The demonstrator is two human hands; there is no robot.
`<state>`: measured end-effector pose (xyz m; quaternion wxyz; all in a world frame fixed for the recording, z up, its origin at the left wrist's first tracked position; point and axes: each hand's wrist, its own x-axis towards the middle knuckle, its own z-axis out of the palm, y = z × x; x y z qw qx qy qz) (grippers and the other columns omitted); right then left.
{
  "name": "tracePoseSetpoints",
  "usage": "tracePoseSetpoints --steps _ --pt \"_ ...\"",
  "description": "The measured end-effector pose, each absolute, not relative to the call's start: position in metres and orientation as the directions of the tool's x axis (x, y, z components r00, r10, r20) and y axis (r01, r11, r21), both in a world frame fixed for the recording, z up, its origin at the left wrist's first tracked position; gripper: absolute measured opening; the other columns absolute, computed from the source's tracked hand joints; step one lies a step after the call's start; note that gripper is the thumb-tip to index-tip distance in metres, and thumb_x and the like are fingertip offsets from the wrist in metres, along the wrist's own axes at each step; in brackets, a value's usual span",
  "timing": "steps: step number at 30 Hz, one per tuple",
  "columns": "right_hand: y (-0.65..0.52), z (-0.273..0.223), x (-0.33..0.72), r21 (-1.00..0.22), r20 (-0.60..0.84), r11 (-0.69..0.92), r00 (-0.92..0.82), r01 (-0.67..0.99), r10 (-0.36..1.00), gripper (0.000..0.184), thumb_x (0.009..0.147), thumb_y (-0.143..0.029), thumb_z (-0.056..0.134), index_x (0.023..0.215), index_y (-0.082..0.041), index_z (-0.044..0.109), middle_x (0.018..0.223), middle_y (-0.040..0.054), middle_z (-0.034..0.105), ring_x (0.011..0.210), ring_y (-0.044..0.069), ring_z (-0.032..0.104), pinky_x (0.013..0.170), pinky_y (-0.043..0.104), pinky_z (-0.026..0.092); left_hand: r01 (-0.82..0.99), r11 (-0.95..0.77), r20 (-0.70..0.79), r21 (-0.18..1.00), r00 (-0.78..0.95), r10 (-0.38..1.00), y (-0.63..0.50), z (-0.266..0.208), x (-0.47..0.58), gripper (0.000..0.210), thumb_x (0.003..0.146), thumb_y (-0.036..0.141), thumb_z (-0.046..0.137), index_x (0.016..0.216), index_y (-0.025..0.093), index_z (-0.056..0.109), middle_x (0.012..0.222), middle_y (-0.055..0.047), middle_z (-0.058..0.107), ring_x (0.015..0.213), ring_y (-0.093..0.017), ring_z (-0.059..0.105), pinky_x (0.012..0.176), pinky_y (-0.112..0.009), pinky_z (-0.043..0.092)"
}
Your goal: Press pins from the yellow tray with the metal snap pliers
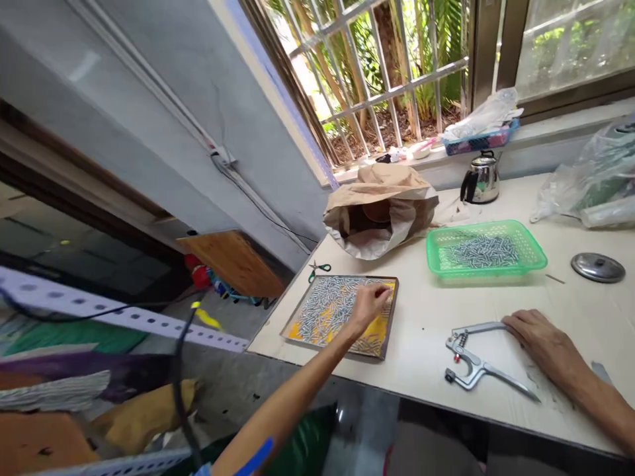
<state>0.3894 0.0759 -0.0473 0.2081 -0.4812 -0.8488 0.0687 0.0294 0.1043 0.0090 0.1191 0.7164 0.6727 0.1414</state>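
My left hand is over a shallow tray with a yellow bottom. Its fingertips are pinched together above the tray's right side; anything between them is too small to make out. Loose silvery screw-like pieces cover much of the tray. On the tabletop to the right lie metal snap-fastener pliers with a spring, a C-shaped jaw and handles spread apart. My right hand rests on the table, its curled fingers around the end of the upper handle.
A green plastic basket holds more silvery pieces. Behind are an open brown paper bag and a steel kettle. A round lid lies at right, near a clear plastic bag. Small scissors lie behind the tray.
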Motion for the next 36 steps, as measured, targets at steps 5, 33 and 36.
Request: tracePoseSetpoints --steps 5,33,36 --pt "0.069 -0.031 0.387 -0.216 0.309 0.557 -0.486 0.802 0.818 0.032 0.09 -0.012 0.029 0.093 -0.023 0.06 0.088 0.007 0.063 0.087 0.022 0.054 0.068 0.032 0.047 0.534 0.235 -0.317 0.812 0.066 0.946 0.04 -0.009 0.084 0.024 0.076 0.032 0.061 0.084 0.012 0.072 0.075 -0.005 0.07 0.064 -0.014 0.059 0.06 -0.022 0.045" --pt "0.068 -0.031 0.366 -0.092 0.152 0.651 -0.635 0.754 0.757 0.027 0.087 -0.003 0.038 0.084 -0.019 0.058 0.087 0.0066 0.062 0.088 0.02 0.053 0.067 0.028 0.043 0.502 0.689 -0.842 0.523 0.178 0.509 0.017 -0.013 0.124 0.035 0.06 0.042 0.075 0.056 0.013 0.055 0.044 0.005 0.051 0.036 -0.007 0.048 0.037 -0.019 0.04" --pt "0.067 -0.027 0.367 -0.148 0.12 0.636 -0.625 0.757 0.771 0.024 0.089 -0.008 0.039 0.086 -0.02 0.059 0.087 0.0065 0.063 0.088 0.02 0.054 0.068 0.028 0.045 0.488 0.699 -0.843 0.523 0.176 0.508 0.016 -0.016 0.121 0.036 0.06 0.043 0.075 0.056 0.013 0.055 0.043 0.005 0.05 0.035 -0.006 0.048 0.035 -0.018 0.04"
